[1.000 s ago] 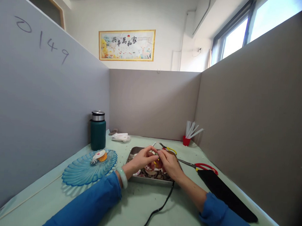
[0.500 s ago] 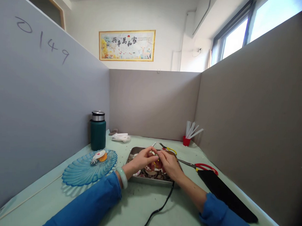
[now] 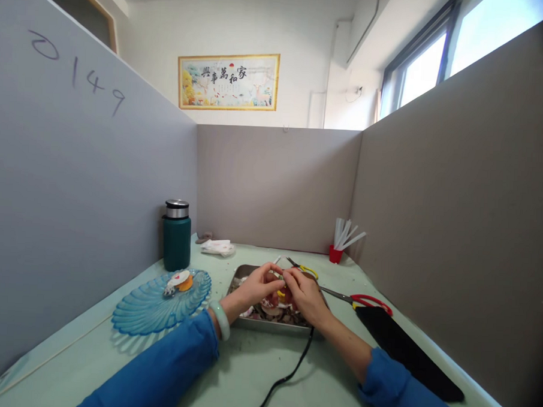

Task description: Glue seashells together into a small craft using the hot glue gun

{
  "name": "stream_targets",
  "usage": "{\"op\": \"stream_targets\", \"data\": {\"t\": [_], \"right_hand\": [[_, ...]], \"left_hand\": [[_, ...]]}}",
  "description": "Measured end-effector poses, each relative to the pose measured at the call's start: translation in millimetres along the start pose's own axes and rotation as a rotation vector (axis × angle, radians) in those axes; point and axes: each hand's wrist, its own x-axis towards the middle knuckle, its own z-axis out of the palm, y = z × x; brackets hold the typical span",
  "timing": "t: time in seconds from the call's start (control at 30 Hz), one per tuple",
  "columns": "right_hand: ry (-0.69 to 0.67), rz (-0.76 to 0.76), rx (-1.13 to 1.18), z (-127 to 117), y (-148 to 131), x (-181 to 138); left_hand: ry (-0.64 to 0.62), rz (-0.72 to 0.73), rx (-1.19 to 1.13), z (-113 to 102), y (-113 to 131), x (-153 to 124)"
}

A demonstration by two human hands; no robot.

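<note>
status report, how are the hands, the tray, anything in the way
Left grip and right grip together over metal tray; anything held is hidden. Small mixed pieces in tray. Black cord by tray's near edge, possibly in the way.

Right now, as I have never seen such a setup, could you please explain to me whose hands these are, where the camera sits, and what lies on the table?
There is no robot here: these are a person's own bare hands. The camera is worn on the head, looking forward and down. The left hand and right hand meet above a metal tray of small mixed pieces. Their fingertips are close together; anything pinched there is too small to tell. On the left are a blue plate and a green bottle. On the right lie red-handled scissors and a long black object, with a red cup of white sticks farther back.
</note>
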Motion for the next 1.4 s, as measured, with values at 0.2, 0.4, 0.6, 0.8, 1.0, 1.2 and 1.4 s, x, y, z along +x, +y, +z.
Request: {"op": "stream_targets", "data": {"t": [0.2,0.4,0.6,0.8,1.0,1.2,1.4], "right_hand": [[0.011,-0.006,-0.017,1.0,0.7,0.8],[-0.01,0.021,-0.022,1.0,1.7,1.4],[-0.003,0.013,-0.043,1.0,2.3,1.5],[-0.009,0.011,-0.054,1.2,2.9,1.2],[-0.028,0.021,-0.066,0.9,2.5,1.2],[-0.034,0.006,-0.076,1.5,4.8,2.0],[-0.064,0.02,-0.092,3.0,7.9,2.5]], "left_hand": [[0.0,0.003,0.01,-0.7,-4.2,1.6],[0.005,-0.01,0.013,-1.6,-3.3,1.6],[-0.013,-0.002,0.0,-2.0,-3.6,1.5],[-0.017,-0.004,0.015,-2.8,-5.0,1.1],[-0.007,-0.029,0.033,-3.2,-6.3,1.6],[-0.004,-0.044,0.071,-2.9,-5.3,1.2],[0.017,-0.068,0.105,-2.3,-4.8,1.7]]}}
